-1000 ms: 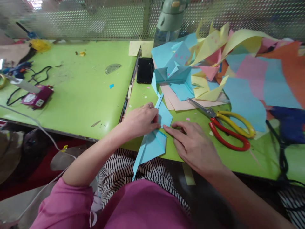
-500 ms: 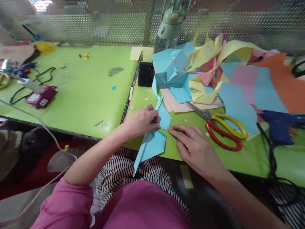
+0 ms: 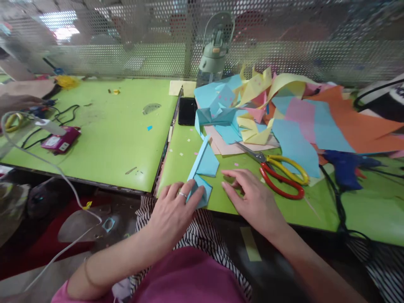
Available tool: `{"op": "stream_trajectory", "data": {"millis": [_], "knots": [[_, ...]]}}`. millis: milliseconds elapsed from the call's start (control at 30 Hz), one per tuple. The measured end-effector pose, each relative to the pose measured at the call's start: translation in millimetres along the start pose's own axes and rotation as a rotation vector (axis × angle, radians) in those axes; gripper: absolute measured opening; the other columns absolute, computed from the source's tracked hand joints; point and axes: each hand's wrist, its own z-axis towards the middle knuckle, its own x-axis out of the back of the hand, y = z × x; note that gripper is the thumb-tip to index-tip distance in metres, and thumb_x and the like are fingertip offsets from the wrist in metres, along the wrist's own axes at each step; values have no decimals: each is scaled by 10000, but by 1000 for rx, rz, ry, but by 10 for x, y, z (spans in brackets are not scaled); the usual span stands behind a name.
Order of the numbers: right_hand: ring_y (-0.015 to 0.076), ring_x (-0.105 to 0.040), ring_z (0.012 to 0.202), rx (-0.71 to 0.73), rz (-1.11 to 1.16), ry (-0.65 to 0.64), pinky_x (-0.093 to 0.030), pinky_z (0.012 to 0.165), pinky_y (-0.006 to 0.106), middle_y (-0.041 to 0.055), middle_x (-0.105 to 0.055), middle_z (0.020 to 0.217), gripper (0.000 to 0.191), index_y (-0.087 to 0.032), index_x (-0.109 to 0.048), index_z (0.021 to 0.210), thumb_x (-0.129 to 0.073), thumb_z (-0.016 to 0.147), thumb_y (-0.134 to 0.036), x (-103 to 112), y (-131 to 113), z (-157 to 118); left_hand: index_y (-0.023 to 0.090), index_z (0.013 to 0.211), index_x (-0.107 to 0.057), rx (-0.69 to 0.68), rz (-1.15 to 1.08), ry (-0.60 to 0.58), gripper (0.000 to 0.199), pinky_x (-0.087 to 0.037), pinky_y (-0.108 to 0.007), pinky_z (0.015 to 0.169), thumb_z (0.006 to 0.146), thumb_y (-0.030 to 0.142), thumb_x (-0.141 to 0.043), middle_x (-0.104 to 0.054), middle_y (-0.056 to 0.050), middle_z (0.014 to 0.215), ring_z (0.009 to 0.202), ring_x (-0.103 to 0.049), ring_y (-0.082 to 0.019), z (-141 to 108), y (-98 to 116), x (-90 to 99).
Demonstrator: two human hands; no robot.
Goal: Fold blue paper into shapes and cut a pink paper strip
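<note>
A folded light-blue paper [image 3: 207, 162] lies at the table's front edge, with a long narrow folded strip along its left side. My left hand [image 3: 176, 206], with a ring on one finger, is closed over its lower part and hides the tail end. The thumb of that hand is out of sight. To the right of the paper, my right hand [image 3: 252, 193] rests low over the green table, thumb and forefinger apart and holding nothing. Just beyond it lie scissors [image 3: 280, 172] with one red and one yellow handle, blades pointing at the paper pile.
A heap of cut coloured paper [image 3: 296, 122] covers the right back. Behind are a black phone [image 3: 187, 111] and a water bottle [image 3: 211, 63]. A blue glue gun [image 3: 342, 168] lies right. At far left, another person's hand [image 3: 19, 103] is near a purple power block [image 3: 61, 141].
My left hand has slid down the paper toward me, baring the folded strip. My right hand has come away from the paper's corner. Another person's hand now shows at far left.
</note>
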Motion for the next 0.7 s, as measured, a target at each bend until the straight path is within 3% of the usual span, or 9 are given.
{"op": "stream_trajectory", "data": {"millis": [67, 167, 233, 333, 433, 567, 633, 700], "knots": [[170, -614, 736, -18, 44, 44, -542, 692, 342, 82, -655, 1017, 239, -188, -596, 1159, -530, 955, -293, 19, -17, 24, 191, 1327, -495, -1, 27, 58, 427, -536, -452, 896, 915, 87, -529, -577, -131, 1365, 1089, -613, -292, -112, 8, -41], [174, -599, 783, -90, 136, 170, -541, 717, 343, 78, -620, 1064, 287, -230, -585, 1215, -555, 942, -312, 83, -60, 31, 197, 1264, -547, 16, -171, 196, 363, -537, -364, 913, 944, 54, -454, -653, -94, 1273, 1063, -646, -233, -215, -74, 31], [194, -600, 850, -186, 237, 273, -540, 779, 371, 83, -601, 1112, 326, -266, -564, 1254, -559, 938, -346, 118, -80, 19, 218, 1212, -583, 112, -427, 303, 298, -536, -285, 889, 960, 96, -480, -702, -55, 1161, 1005, -667, -183, -247, -130, 108], [236, -597, 1035, -349, 454, 373, -524, 895, 419, 88, -563, 1254, 412, -320, -494, 1325, -543, 933, -436, 126, -94, 9, 235, 1109, -635, 406, -977, 436, 164, -541, -229, 814, 959, 245, -568, -725, -16, 1004, 907, -677, -147, -216, -132, 119], [256, -582, 1153, -420, 636, 237, -519, 944, 430, 81, -554, 1345, 480, -332, -479, 1337, -528, 911, -550, 83, -136, 37, 232, 1145, -637, 610, -1589, 538, 302, -551, -280, 863, 895, 398, -666, -712, -38, 1111, 950, -687, -172, -77, -12, -20], [244, -655, 1066, -459, 884, -165, -534, 949, 408, 118, -678, 1186, 550, -249, -520, 1300, -479, 907, -630, 6, -284, 123, 245, 1205, -617, 686, -2005, 603, 468, -535, -323, 919, 794, 398, -781, -703, -46, 1148, 981, -692, -189, 157, 249, -232], [238, -673, 1021, -455, 938, -222, -542, 938, 392, 117, -709, 1118, 539, -225, -547, 1260, -516, 895, -620, -15, -353, 183, 254, 1223, -607, 669, -2109, 615, 503, -517, -339, 952, 778, 386, -799, -711, -43, 1123, 1004, -688, -197, 234, 366, -290], [234, -683, 954, -426, 873, -182, -565, 872, 366, 95, -726, 1050, 486, -222, -605, 1170, -584, 863, -598, -14, -387, 246, 251, 1219, -612, 631, -2174, 617, 503, -491, -350, 990, 773, 378, -804, -714, -50, 1116, 1055, -673, -213, 274, 448, -314]]}}
